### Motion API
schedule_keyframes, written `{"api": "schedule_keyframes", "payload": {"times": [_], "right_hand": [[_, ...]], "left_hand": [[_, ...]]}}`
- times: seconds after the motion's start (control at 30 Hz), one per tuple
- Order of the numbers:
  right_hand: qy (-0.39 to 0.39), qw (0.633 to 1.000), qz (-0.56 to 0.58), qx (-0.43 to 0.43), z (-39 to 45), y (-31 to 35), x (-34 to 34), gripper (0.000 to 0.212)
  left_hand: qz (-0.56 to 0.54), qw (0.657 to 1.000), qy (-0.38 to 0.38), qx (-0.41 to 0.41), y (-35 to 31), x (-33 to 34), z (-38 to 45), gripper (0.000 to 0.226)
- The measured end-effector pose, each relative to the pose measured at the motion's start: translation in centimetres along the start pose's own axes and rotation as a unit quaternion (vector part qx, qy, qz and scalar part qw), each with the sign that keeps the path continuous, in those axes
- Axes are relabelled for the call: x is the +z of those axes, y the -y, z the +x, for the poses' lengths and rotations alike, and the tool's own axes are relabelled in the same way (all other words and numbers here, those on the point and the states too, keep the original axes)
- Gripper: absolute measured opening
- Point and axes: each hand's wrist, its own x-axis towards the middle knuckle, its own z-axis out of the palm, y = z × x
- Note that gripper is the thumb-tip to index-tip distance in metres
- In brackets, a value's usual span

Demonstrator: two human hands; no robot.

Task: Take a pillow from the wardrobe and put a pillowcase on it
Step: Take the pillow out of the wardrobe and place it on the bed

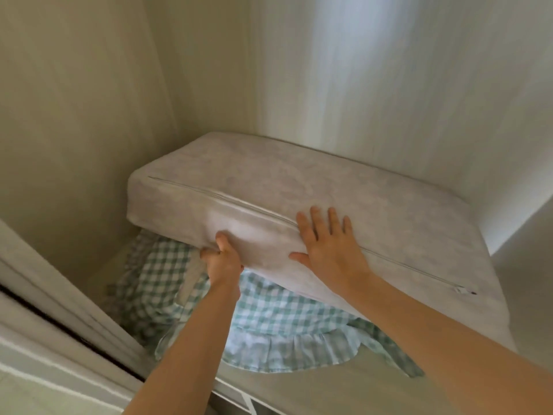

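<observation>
A thick, pale grey block-shaped pillow (269, 181) with a zip along its front side lies on a wardrobe shelf. It rests on a green-and-white checked pillowcase (278, 319) with a frilled edge. My left hand (223, 259) grips the pillow's lower front edge, thumb on the front face and fingers under it. My right hand (329, 244) lies flat on the front side over the zip, fingers spread. The front edge of the pillow is tilted up off the checked cloth.
The wardrobe's pale back wall (389, 70) and left side wall (74, 115) enclose the shelf (299, 393). A sliding-door frame (45, 310) runs along the lower left. The zip pull (462, 290) hangs at the pillow's right end.
</observation>
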Motion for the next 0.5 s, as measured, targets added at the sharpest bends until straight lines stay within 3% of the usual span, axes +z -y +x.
{"api": "schedule_keyframes", "payload": {"times": [0.2, 0.37, 0.5], "right_hand": [[0.006, 1.000, 0.015, 0.007, -0.3, 0.2, -0.1, 0.079], [-0.027, 0.996, 0.075, 0.031, -0.6, -1.2, -2.2, 0.083], [-0.080, 0.987, 0.121, 0.069, -0.4, -1.7, -4.0, 0.081]], "left_hand": [[-0.082, 0.989, 0.056, -0.107, 0.6, 0.2, 1.2, 0.072], [-0.140, 0.986, 0.026, -0.088, 0.3, 0.2, 0.2, 0.068], [-0.153, 0.988, 0.036, 0.008, -0.8, 1.4, -2.5, 0.059]]}}
